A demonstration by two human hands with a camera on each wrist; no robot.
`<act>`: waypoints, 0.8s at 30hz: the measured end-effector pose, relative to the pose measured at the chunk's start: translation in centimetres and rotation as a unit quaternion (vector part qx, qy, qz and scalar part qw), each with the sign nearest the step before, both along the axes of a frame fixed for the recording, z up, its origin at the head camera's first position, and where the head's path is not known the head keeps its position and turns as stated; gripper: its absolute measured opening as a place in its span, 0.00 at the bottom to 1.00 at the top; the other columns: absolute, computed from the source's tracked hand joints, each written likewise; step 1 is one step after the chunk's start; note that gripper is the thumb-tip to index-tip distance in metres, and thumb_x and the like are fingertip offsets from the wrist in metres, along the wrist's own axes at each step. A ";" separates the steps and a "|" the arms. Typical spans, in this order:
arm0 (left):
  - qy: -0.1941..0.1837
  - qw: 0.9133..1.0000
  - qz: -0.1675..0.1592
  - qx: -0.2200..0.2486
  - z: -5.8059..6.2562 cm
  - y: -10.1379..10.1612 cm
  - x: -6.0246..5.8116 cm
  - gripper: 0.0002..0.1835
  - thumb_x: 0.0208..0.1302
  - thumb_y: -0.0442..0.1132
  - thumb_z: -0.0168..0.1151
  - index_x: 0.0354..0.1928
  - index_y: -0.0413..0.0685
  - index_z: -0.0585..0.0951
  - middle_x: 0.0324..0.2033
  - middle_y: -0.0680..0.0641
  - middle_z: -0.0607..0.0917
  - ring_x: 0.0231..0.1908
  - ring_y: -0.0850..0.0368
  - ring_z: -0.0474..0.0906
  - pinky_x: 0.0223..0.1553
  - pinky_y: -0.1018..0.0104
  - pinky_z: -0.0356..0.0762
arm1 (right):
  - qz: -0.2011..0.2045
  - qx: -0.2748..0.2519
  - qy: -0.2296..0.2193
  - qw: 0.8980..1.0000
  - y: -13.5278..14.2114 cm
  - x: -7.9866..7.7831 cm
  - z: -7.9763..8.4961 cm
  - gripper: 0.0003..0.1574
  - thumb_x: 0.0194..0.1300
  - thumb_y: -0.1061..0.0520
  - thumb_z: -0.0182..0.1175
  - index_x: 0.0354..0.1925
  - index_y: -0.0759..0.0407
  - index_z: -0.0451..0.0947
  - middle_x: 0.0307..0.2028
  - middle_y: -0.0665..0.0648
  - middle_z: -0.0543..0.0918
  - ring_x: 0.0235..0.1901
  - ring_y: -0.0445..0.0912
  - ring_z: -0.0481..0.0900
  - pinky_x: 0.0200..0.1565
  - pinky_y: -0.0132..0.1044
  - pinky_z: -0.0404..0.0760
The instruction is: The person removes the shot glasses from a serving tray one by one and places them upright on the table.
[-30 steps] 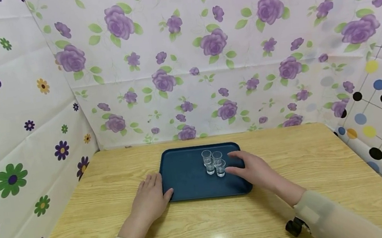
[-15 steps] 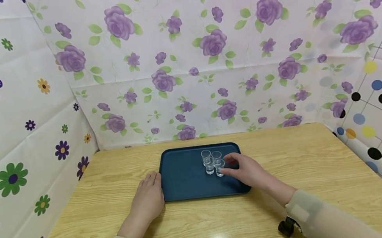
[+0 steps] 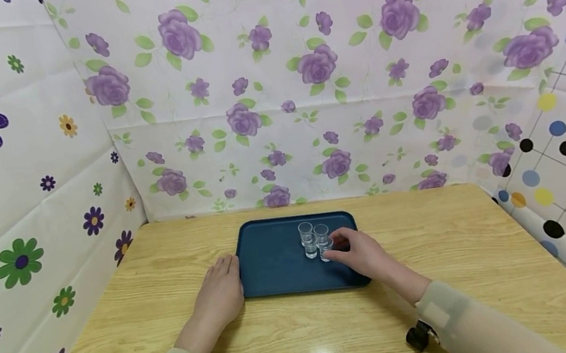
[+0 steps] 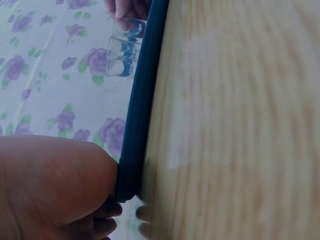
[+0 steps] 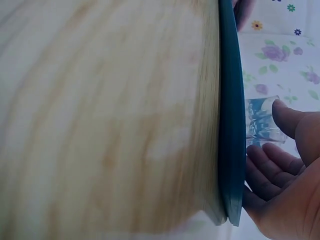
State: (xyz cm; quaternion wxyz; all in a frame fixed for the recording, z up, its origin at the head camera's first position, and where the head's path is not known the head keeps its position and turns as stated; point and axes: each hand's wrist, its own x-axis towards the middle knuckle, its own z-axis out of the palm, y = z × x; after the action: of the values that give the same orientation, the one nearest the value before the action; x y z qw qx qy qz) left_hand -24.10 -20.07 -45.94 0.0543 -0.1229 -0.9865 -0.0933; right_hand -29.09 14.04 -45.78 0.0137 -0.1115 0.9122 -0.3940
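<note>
Several small clear shot glasses stand close together on a dark blue tray (image 3: 272, 265), right of its middle. My right hand (image 3: 365, 253) is at the near-right shot glass (image 3: 325, 250), its thumb at the front and its fingers behind. In the right wrist view, the thumb (image 5: 287, 116) meets that glass near its rim, and the fingers curve in from the other side. My left hand (image 3: 218, 291) rests against the tray's left edge with its fingers extended. In the left wrist view, the fingertips are partly hidden behind the palm.
The tray lies on a light wooden table (image 3: 301, 331). A flowered cloth (image 3: 279, 142) hangs behind the table, with patterned cloths at the left and right sides. A small black camera (image 3: 419, 336) sits on each wrist.
My right hand has moved left and closed in on the near-right shot glass. My left thumb has drawn back from the tray's near-left corner. The glasses and tray stay in place.
</note>
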 end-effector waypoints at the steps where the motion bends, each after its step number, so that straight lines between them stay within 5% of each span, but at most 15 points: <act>1: 0.002 1.000 -0.001 0.000 0.0 0.0 0.0 0.27 0.84 0.31 0.53 0.77 0.22 0.70 0.76 0.25 0.71 0.79 0.28 0.64 0.81 0.35 0.62 | 0.000 -0.001 0.001 1.000 0.0 0.0 0.0 0.30 0.75 0.44 0.75 0.65 0.58 0.83 0.53 0.54 0.88 0.55 0.50 0.86 0.56 0.50 0.89; 24: 0.003 1.000 -0.005 0.003 -0.3 -0.1 -0.1 0.28 0.81 0.30 0.56 0.77 0.21 0.69 0.76 0.25 0.71 0.79 0.28 0.64 0.81 0.35 0.62 | 0.011 -0.010 0.015 1.000 -0.3 -0.3 -0.3 0.15 0.76 0.49 0.74 0.54 0.54 0.85 0.44 0.48 0.87 0.45 0.43 0.85 0.49 0.45 0.89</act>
State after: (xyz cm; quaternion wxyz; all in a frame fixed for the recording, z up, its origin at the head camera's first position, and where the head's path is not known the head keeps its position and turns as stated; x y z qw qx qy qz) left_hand -24.20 -20.19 -46.24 0.0571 -0.1276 -0.9855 -0.0957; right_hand -29.39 13.78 -46.07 0.0037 -0.1275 0.9072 -0.4009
